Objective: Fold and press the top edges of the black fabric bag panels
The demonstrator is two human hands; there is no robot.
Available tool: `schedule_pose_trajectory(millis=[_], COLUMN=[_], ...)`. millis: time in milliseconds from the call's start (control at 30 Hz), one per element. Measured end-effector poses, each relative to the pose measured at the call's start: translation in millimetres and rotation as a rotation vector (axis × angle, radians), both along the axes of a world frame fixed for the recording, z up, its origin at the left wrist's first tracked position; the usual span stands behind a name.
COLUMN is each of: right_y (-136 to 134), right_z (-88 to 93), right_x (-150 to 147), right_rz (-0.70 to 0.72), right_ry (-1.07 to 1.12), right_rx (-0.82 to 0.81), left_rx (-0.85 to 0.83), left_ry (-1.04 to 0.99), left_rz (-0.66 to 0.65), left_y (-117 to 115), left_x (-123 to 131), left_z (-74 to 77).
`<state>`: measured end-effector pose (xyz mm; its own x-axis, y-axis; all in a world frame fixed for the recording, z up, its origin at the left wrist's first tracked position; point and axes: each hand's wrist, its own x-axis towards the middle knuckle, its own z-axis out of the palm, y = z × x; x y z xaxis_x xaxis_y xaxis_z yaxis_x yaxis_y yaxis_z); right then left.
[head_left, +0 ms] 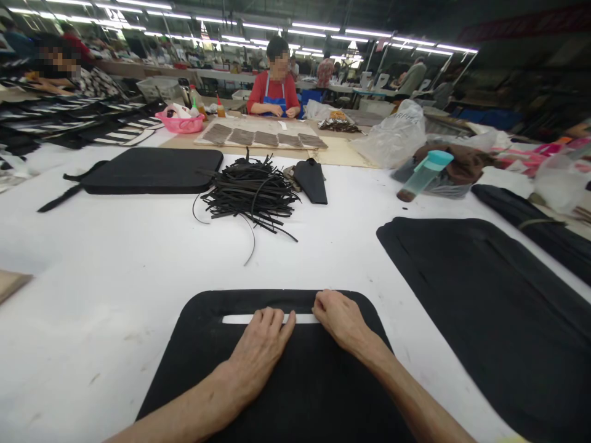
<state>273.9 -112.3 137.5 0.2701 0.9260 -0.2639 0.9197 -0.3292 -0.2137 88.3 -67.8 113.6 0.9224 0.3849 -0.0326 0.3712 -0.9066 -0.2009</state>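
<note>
Black panel (305, 387) has its slot (237, 319) formed. Across it, left hand (259, 346) spreads loosely; right hand (340, 317) curls, grip unclear.

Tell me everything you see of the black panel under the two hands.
The black panel looks like matte fabric or sheeting, with rounded far corners. It lies flat on the white tabletop, its near end cut off by the frame. A narrow white band runs crosswise near its far edge; whether slot or strip is unclear. The left hand rests at the band's middle, and the right hand has curled fingers at its right end.
</note>
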Motion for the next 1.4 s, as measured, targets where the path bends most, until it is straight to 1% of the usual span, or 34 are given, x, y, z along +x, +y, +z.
schedule_pose_trajectory(millis=[167, 333, 467, 567, 633, 733, 800, 900, 1000, 1133, 1267, 1400], right_y=[-2, -14, -25, -29, -29, -24, -19, -9, -2, 0, 0, 1], right_z=[-5.7, -2.3, -1.2, -1.6, -0.9, 1.9, 4.6, 9.8, 15.4, 18.8, 17.7, 14.9], right_x=[6, 17, 27, 31, 31, 29, 28, 28, 29, 33, 36, 39], right_rz=[-0.001, 0.062, 0.030, 0.039, 0.036, -0.008, -0.044, -0.076, -0.097, -0.144, -0.142, -0.135], right_ry=[0.052, 0.165, 0.186, 0.162, 0.143, 0.105, 0.077, 0.056, 0.042, 0.007, 0.000, -0.038], right_rx=[0.031, 0.092, 0.137, 0.114, 0.087, 0.036, -0.010, -0.090, -0.150, -0.189, -0.202, -0.191], left_rx=[0.029, 0.051, 0.048, 0.113, 0.141, 0.098, 0.041, -0.023, 0.006, 0.069, 0.045, 0.017], left_ry=[0.047, 0.074, 0.049, -0.028, -0.076, -0.097, -0.086, -0.039, 0.008, -0.007, 0.029, 0.088], left_rz=[0.096, 0.119, 0.134, 0.088, 0.025, -0.065, -0.082, -0.078, -0.085, -0.047, 0.005, 0.047], left_y=[-8, -9, -12, -14, -14, -13, -12, -13, -16, -21, -25, -27], left_x=[20, 25, 27, 29, 31, 35, 38, 43, 46, 50, 57, 64], left_z=[6.0, 6.4, 2.8, -5.9, -13.1, -18.4, -16.0, -7.6, -1.8, -1.3, 0.0, 5.4])
